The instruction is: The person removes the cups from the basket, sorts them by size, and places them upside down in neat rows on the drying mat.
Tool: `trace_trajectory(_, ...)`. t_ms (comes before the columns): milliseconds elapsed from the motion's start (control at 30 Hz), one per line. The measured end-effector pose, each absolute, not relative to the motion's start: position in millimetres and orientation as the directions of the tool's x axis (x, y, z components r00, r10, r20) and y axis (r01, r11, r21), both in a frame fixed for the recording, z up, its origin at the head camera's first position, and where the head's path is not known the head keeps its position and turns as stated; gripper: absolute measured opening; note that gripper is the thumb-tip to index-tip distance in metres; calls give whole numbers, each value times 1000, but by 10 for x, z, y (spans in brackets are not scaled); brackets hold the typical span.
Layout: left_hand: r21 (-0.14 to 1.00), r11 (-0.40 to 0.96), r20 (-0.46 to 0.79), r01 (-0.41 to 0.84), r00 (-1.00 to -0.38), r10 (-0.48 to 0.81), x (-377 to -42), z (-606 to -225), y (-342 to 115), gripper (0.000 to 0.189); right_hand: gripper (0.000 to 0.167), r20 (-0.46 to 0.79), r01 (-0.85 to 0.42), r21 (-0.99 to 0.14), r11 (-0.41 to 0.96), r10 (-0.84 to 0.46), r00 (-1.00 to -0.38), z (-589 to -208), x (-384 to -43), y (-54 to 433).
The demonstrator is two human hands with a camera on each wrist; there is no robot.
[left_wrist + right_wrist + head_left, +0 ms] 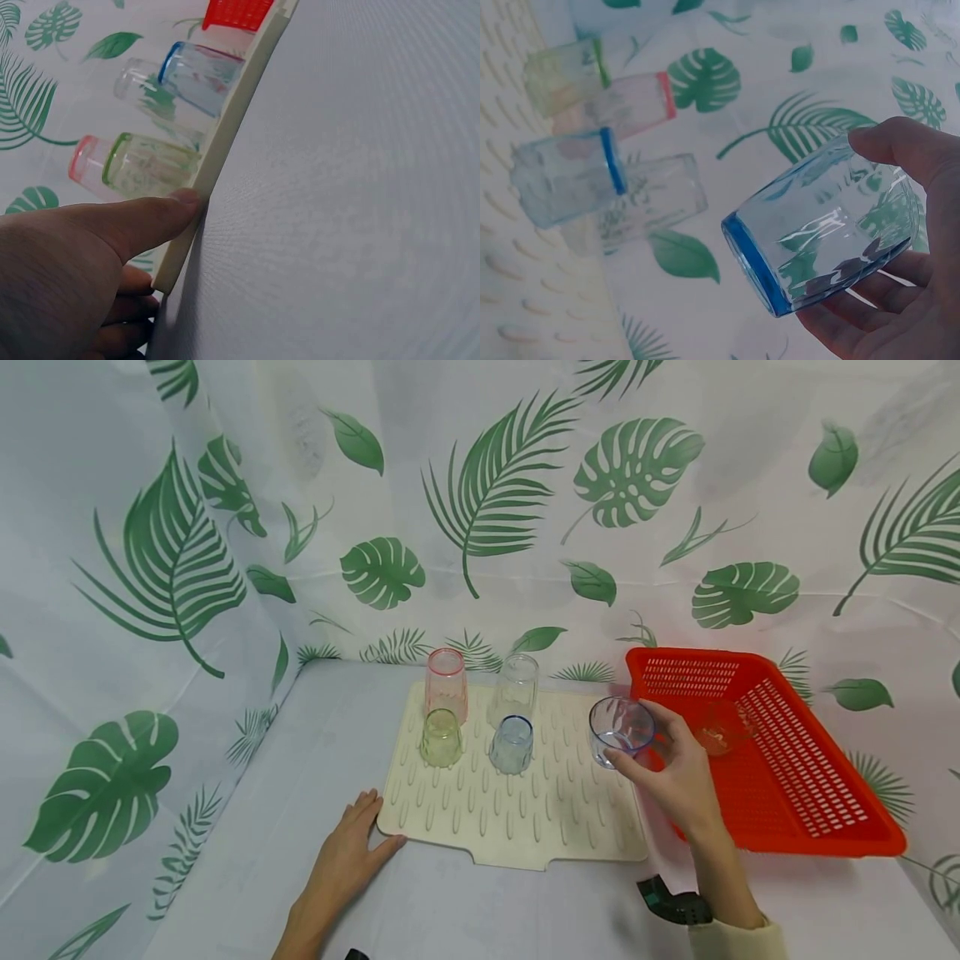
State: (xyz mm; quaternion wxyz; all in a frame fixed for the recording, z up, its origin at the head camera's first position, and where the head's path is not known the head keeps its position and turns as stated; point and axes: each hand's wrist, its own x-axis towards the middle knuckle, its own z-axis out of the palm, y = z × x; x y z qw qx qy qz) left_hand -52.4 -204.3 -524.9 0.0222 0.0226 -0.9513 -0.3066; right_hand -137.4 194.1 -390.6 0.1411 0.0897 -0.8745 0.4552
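My right hand (678, 768) holds a clear glass with a blue band (821, 225) above the right side of a cream draining mat (525, 827). The banded end points down toward the mat, its wide end up. My left hand (345, 852) holds the mat's near left corner, thumb against the front edge and fingers at the side. On the mat stand a green-banded glass (441, 739), a blue-banded glass (512, 745), a taller pink-banded glass (446, 689) and a tall clear glass (516, 689). Their coloured bands are on top.
A red perforated basket (817, 843) stands right of the mat, close to my right forearm. Inside it is a see-through glass (720, 731), tinted red by the basket. A leaf-printed sheet (480, 593) rises behind and at the left of the white table (465, 910).
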Motion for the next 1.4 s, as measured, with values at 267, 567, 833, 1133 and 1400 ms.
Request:
trace_trajectory(267,595,803,33,-26,-998,-57,-525,-5254,-2044,75,80,348,-320,-756,571,-65,-935,-3924,-1303,1829)
trace_trajectory(567,598,801,32,-32,-997,-64,-545,-5263,-2054,78,82,373,-361,-757,545,-93,-923,-3943,-1246,1745)
trace_trajectory(833,619,781,-31,-83,-996,-81,-585,-5177,-2036,79,81,422,-424,-740,521,-131,-897,-3971,-1219,1650)
trace_trajectory(1133,625,781,46,1,-998,-35,-666,-4952,-1941,80,82,443,-469,-736,489,-177,-879,-4054,-1204,1543)
trace_trajectory(1400,640,763,81,89,-996,49,-701,-4605,-1736,80,82,430,-480,-721,500,-220,-876,-4054,-1152,1436)
